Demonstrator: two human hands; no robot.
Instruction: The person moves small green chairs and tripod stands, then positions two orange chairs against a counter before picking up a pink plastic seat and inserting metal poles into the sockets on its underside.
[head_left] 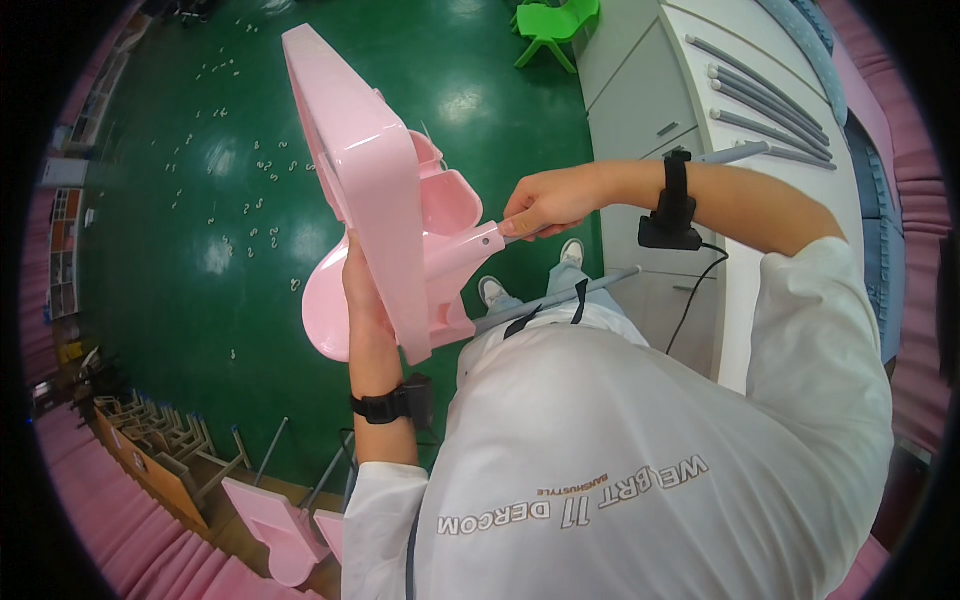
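A glossy pink plastic seat (385, 180), with a flat panel, hollow legs and sockets, is held up tilted in front of my body. My left hand (362, 285) grips it from the left side, its fingers partly hidden behind the panel. At the end of a pink socket, my right hand (550, 203) is closed round a grey tube (735, 154), which seems to pass behind my forearm. Another grey tube (560, 298) runs from the seat's lower socket across my waist to the right.
Several grey tubes (770, 115) lie on a white cabinet (640, 80) at right. Small pale S-shaped pieces (275, 240) are scattered on the green floor (180, 300). A green chair (555, 30) stands far ahead. Pink seats with grey legs (275, 530) sit at lower left.
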